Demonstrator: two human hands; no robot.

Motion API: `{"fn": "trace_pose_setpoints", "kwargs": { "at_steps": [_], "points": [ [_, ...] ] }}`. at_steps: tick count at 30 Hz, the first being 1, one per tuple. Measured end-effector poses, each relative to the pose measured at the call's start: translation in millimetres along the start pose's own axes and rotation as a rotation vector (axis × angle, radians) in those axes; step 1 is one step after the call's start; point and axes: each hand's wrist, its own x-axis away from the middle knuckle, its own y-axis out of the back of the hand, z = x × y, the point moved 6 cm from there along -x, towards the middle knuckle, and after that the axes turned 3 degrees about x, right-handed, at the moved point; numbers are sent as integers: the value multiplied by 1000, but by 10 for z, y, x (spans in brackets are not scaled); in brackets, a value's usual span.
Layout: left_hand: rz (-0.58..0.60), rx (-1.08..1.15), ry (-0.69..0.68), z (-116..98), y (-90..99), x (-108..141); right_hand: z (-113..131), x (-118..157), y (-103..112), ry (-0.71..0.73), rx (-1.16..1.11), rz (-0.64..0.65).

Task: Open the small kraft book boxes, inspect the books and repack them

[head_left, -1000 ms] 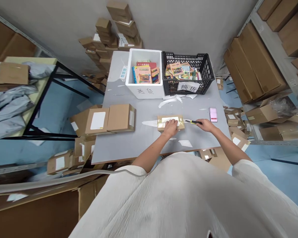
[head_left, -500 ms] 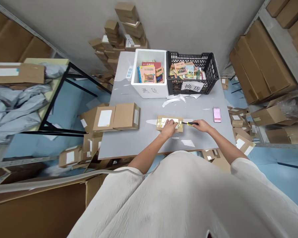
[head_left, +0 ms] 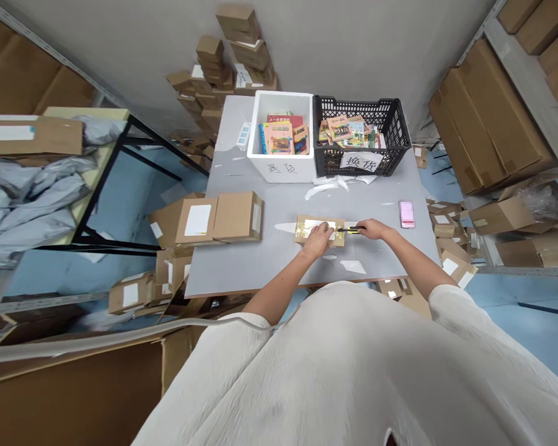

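A small cardboard box [head_left: 300,230] with a white label and shiny tape lies on the grey table in front of me. On its top rests my left hand [head_left: 320,238], fingers spread over the label, pressing down rather than wrapped around it. My right hand [head_left: 372,228] grips a black and yellow utility knife [head_left: 348,230] just right of the box. The knife's front end reaches over the taped right end of the box; whether the blade is in the tape is too small to tell.
Behind the box stand a white foam bin [head_left: 281,168] and a black plastic crate [head_left: 361,162], both holding books. Two cardboard boxes [head_left: 237,217] sit at the table's left. A phone [head_left: 406,214] lies at the right, and paper scraps [head_left: 328,184] are scattered about.
My right hand has moved slightly left and up, bringing the knife farther over the box's right end. My left hand stays on the box.
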Motion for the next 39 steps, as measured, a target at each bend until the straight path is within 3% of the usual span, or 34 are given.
{"fn": "trace_pose_setpoints", "kwargs": {
  "at_steps": [7, 14, 19, 24, 28, 33, 39],
  "points": [
    [66, -4, 49, -41, 25, -41, -251, 127, -120, 42, -228, 54],
    [84, -59, 39, -67, 18, -32, -86, 14, -132, 9, -192, -65],
    [101, -61, 40, -61, 13, -26, -141, 129, -218, 2, -367, 76],
    [92, -68, 33, -68, 10, -44, -124, 307, -469, 23, -556, 169],
    [102, -39, 26, -68, 31, -64, -76, 269, -553, -41, -678, 38],
    [52, 24, 36, -78, 135, -59, -199, 284, -500, -129, -755, -72],
    [-74, 25, 78, -51, 277, -126, -263, 515, -441, -139, -622, -248]
  ]
}}
